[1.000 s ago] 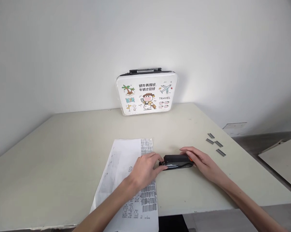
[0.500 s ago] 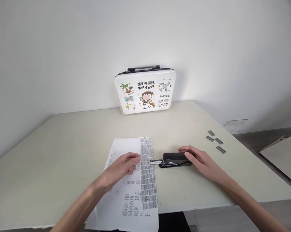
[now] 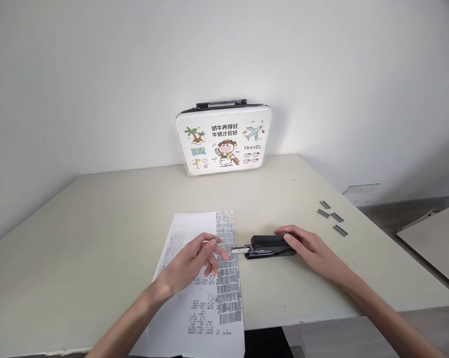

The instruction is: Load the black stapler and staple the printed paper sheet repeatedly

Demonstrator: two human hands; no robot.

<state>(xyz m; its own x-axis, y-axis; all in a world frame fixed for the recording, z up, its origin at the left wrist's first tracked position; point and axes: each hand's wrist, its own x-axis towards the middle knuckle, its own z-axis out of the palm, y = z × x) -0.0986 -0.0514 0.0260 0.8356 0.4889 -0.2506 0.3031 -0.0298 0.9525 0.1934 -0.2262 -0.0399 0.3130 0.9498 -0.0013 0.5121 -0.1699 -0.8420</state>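
Note:
A black stapler [image 3: 271,247] lies on the table with a metal part [image 3: 240,250] sticking out of its left end over the paper's edge. My right hand [image 3: 306,246] grips the stapler's right end, thumb on top and fingers behind it. My left hand [image 3: 200,256] hovers over a printed sheet of paper [image 3: 172,318], just left of the metal part. Its thumb and index finger are pinched together at a tiny greyish spot, too small to name, while another finger stretches toward the metal part. A band of dark scribbled strokes [image 3: 228,293] runs down the sheet's right side.
Several grey staple strips [image 3: 338,217] lie on the right of the table [image 3: 97,223]. A white case with cartoon prints [image 3: 224,141] leans against the wall at the back. The sheet overhangs the table's front edge.
My left hand's fingers have shifted slightly right, with one finger now extended toward the metal part. My right hand and the stapler have stayed in place.

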